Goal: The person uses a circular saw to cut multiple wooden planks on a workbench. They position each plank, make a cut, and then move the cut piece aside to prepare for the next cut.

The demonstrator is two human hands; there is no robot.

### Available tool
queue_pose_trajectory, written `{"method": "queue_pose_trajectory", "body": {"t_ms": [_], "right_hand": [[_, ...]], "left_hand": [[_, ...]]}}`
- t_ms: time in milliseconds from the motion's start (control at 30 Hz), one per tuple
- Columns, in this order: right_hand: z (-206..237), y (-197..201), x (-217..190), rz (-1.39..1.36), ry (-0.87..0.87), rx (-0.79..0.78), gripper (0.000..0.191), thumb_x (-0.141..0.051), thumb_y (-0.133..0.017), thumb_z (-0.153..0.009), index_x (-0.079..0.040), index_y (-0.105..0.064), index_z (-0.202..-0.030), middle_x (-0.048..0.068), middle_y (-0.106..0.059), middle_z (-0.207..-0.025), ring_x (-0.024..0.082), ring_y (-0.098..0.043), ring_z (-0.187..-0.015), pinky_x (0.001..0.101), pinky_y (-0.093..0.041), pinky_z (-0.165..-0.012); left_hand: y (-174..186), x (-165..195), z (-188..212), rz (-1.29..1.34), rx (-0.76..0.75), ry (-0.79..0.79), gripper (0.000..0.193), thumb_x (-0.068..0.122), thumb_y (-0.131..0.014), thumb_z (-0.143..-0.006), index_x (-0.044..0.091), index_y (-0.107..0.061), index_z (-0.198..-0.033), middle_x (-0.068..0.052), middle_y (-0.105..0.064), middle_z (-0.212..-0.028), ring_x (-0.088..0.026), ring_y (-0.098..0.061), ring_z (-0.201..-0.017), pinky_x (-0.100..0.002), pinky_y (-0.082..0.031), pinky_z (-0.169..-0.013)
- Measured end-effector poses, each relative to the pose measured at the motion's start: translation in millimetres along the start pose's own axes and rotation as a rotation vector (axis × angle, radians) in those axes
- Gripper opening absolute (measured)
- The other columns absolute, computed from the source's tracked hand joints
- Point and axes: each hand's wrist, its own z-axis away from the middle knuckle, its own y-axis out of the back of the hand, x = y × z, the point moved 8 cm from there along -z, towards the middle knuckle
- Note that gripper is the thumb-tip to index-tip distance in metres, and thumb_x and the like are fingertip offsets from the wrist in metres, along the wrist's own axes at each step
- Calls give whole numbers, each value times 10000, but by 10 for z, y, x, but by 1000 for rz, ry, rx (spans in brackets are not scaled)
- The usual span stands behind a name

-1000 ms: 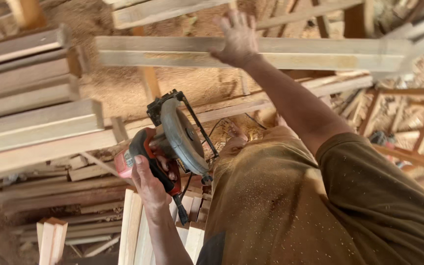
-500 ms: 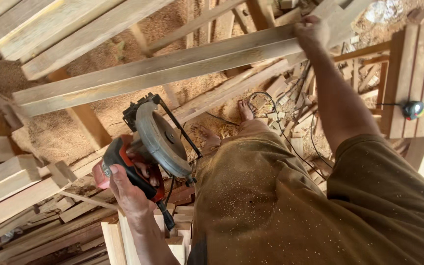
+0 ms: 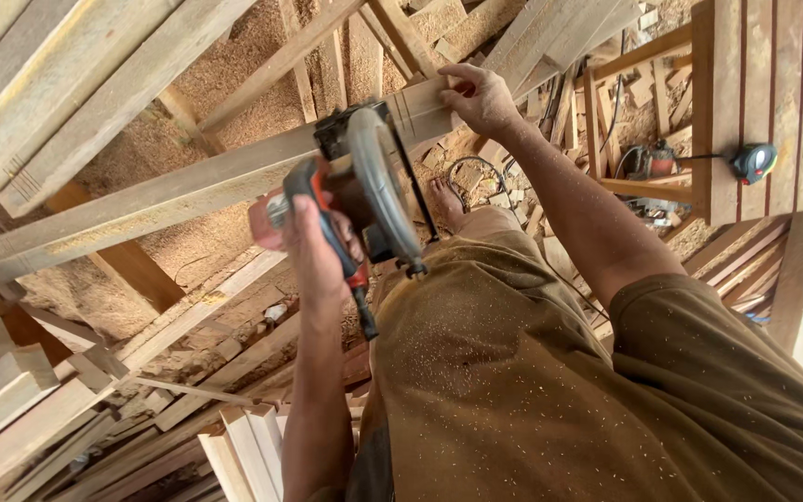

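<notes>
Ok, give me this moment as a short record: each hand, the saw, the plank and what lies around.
left hand: gripping the handle of the circular saw
right hand: pressed on the long plank, just beyond the saw
circular saw: red and black, blade guard up against the plank
long plank: runs diagonally across the view
ground: sawdust, offcuts, stacked boards
tape measure: on slatted boards at right
bare foot: below the plank
</notes>
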Motion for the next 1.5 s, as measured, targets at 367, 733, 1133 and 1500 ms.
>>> {"method": "queue_pose_trajectory", "body": {"t_ms": [367,733,1133,1500], "right_hand": [[3,133,214,165,61,-108,592,-289,-796,-884,-189,-609,-1437,104,-769,-1151,230,-738,-992,419,-588,-924],[41,132,352,193,90,-105,578,-364,-770,-909,-192,-609,-1437,92,-773,-1134,250,-734,-1022,438,-574,-927],[14,139,380,160,87,-126,613,-378,-776,-901,-179,-598,-1453,90,-769,-1127,254,-737,-1019,437,-573,-926],[-2,139,347,158,120,-112,589,-350,-758,-915,-189,-598,-1458,96,-777,-1113,252,-744,-1014,441,-574,-922]], "left_hand": [[-833,-428,-236,-124,-2,11,496,525,-473,-1081,40,-566,-1139,-17,-584,-701,-112,-556,-480,-277,-478,-382],[-949,-459,-281,-171,-13,5,507,574,-512,-1060,71,-574,-1044,-23,-564,-662,-128,-563,-486,-293,-505,-399],[-1014,-422,-349,-135,-6,57,464,556,-484,-1070,98,-544,-1018,-27,-545,-628,-120,-536,-455,-276,-481,-392],[-988,-415,-439,-162,12,94,503,591,-527,-1029,89,-530,-1011,-18,-527,-617,-122,-536,-440,-271,-470,-383]]}}
